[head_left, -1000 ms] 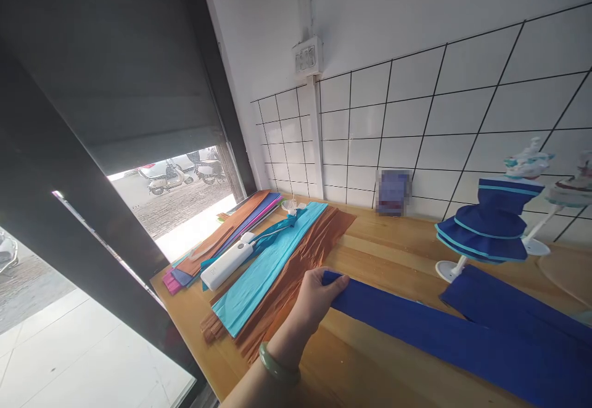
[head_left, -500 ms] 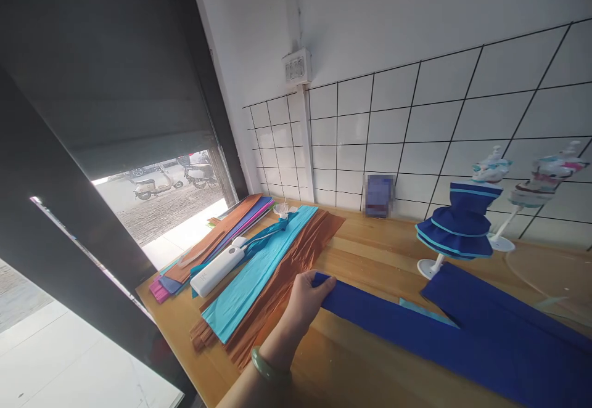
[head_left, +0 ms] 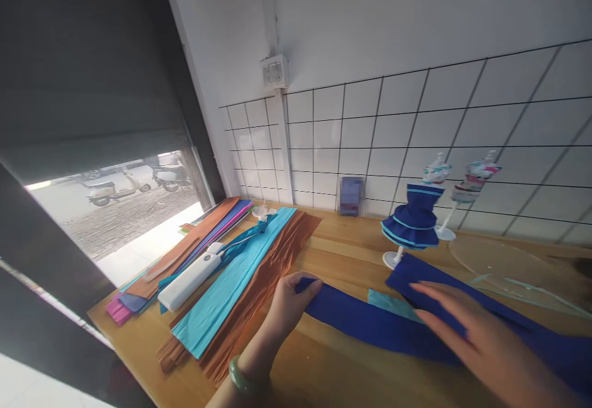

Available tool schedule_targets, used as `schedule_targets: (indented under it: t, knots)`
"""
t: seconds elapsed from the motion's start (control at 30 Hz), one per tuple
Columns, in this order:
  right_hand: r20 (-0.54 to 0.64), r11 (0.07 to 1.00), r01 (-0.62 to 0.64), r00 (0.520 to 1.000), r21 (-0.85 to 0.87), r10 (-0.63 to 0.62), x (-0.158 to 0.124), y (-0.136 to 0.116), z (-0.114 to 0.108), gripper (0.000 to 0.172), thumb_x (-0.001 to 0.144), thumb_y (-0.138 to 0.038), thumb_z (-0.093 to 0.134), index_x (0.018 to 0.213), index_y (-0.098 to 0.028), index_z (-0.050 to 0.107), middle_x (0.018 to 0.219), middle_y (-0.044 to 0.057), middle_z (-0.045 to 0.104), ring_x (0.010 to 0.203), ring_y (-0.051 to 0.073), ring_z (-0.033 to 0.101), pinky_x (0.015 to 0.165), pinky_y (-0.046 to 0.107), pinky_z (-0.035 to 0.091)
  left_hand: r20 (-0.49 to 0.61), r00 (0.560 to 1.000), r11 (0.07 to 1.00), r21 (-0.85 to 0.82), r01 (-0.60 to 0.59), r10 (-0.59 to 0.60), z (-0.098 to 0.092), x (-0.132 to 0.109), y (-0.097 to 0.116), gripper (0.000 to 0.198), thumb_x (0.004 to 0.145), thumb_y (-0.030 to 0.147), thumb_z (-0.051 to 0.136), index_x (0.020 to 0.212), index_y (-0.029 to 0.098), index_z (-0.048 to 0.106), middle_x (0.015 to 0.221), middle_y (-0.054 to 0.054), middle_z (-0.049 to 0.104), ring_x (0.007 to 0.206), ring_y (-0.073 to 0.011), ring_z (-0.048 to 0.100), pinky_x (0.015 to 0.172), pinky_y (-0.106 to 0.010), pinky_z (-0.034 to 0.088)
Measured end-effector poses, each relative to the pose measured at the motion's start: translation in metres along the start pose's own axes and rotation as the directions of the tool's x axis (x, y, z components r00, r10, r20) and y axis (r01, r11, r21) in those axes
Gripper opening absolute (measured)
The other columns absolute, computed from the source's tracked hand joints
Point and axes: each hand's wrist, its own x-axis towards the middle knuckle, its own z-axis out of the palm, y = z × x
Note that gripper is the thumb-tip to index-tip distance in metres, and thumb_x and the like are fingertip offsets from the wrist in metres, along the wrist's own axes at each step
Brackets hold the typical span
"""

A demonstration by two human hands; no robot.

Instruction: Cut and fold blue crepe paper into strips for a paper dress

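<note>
My left hand (head_left: pixel 296 302), with a green bangle at the wrist, pinches the left end of a dark blue crepe paper strip (head_left: pixel 370 325). The strip runs rightward over the table and sags slightly. My right hand (head_left: pixel 467 328) hangs over the strip with thumb and fingers apart; whether it touches the paper I cannot tell. Behind it lies a wider dark blue sheet (head_left: pixel 509 309). A small light blue piece (head_left: pixel 391 302) shows between the two blue parts. Just beyond, a mini dress form in a tiered dark blue dress (head_left: pixel 411 217) stands upright.
Left of my hands lie a light blue strip (head_left: pixel 231 291), crumpled brown paper (head_left: pixel 287 254), a white power bank (head_left: pixel 192 278) with a cable and a stack of coloured sheets (head_left: pixel 185 254). Two patterned mini forms (head_left: pixel 478 180) and a clear round plate (head_left: pixel 504 266) are at right.
My right hand has come into view from the lower right, over the blue strip. My left hand keeps its pinch on the strip's end. The view has turned right.
</note>
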Motion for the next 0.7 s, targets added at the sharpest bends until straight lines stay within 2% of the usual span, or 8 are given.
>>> schedule_targets:
  t: [0.07,0.1,0.2,0.3,0.4,0.5,0.6,0.7]
  knots:
    - [0.251,0.99,-0.031,0.968,0.136,-0.004,0.024,-0.046,0.006,0.04,0.087,-0.049,0.045,0.12,-0.027,0.052,0.126,0.006,0.054,0.117,0.023,0.048,0.1,0.038,0.035,-0.006,1.0,1.0,0.013,-0.019,0.019,-0.001,0.0,0.0,0.03,0.07,0.044,0.066,0.073,0.015,0.07,0.068,-0.003,0.068,0.063,-0.0152,0.06,0.059,-0.023,0.047]
    - [0.326,0.978,-0.036,0.945,0.205,-0.034,0.035,-0.064,0.01,0.041,0.087,-0.05,0.044,0.12,-0.025,0.053,0.124,0.007,0.056,0.115,0.023,0.049,0.1,0.037,0.035,-0.009,1.0,0.999,0.019,-0.028,0.028,-0.002,0.001,0.0,0.029,0.069,0.044,0.067,0.074,0.015,0.071,0.071,-0.004,0.069,0.066,-0.0162,0.061,0.061,-0.024,0.047]
    - [0.446,0.954,-0.038,0.889,0.298,-0.104,0.059,-0.092,0.025,0.04,0.087,-0.051,0.044,0.111,-0.023,0.06,0.111,0.005,0.063,0.103,0.021,0.056,0.09,0.03,0.04,0.002,0.999,0.999,0.031,-0.04,0.04,-0.005,0.002,0.002,0.027,0.068,0.043,0.068,0.074,0.017,0.072,0.073,-0.004,0.071,0.07,-0.0182,0.062,0.065,-0.025,0.048]
    - [0.515,0.951,-0.071,0.851,0.301,-0.099,0.068,-0.089,0.035,0.04,0.086,-0.053,0.044,0.088,-0.02,0.067,0.081,0.001,0.067,0.074,0.016,0.059,0.066,0.023,0.044,-0.004,0.999,0.999,0.034,-0.042,0.042,-0.007,0.003,0.005,0.027,0.067,0.043,0.068,0.072,0.017,0.072,0.073,-0.004,0.07,0.07,-0.0182,0.062,0.065,-0.024,0.048]
    - [0.536,0.957,-0.107,0.843,0.268,-0.056,0.066,-0.074,0.035,0.044,0.086,-0.054,0.043,0.075,-0.017,0.066,0.063,-0.002,0.059,0.057,0.011,0.049,0.052,0.021,0.035,-0.027,0.999,0.999,0.022,-0.028,0.029,-0.009,0.003,0.008,0.03,0.067,0.046,0.068,0.072,0.016,0.071,0.069,-0.003,0.069,0.064,-0.0172,0.06,0.06,-0.024,0.048]
    - [0.526,0.967,-0.126,0.85,0.223,-0.01,0.059,-0.059,0.023,0.042,0.085,-0.052,0.044,0.073,-0.017,0.064,0.059,-0.004,0.053,0.054,0.01,0.041,0.05,0.021,0.03,-0.041,0.999,1.0,0.005,-0.018,0.018,-0.011,0.004,0.009,0.035,0.067,0.049,0.066,0.077,0.015,0.071,0.069,-0.004,0.068,0.063,-0.0173,0.06,0.059,-0.026,0.049]
    - [0.509,0.977,-0.142,0.86,0.159,0.043,0.049,-0.046,0.004,0.039,0.085,-0.049,0.045,0.072,-0.018,0.064,0.06,-0.003,0.054,0.056,0.011,0.041,0.051,0.022,0.03,-0.066,0.998,1.0,0.006,-0.023,0.023,-0.011,0.005,0.008,0.037,0.065,0.049,0.068,0.078,0.015,0.071,0.072,-0.005,0.069,0.066,-0.0176,0.06,0.061,-0.025,0.049]
    - [0.495,0.983,-0.158,0.864,0.093,0.092,0.038,-0.036,-0.016,0.036,0.085,-0.046,0.046,0.071,-0.018,0.064,0.062,-0.001,0.057,0.056,0.012,0.044,0.051,0.023,0.031,-0.089,0.996,1.0,0.01,-0.025,0.026,-0.01,0.005,0.008,0.036,0.064,0.049,0.069,0.074,0.014,0.07,0.067,-0.004,0.067,0.06,-0.015,0.056,0.055,-0.023,0.047]
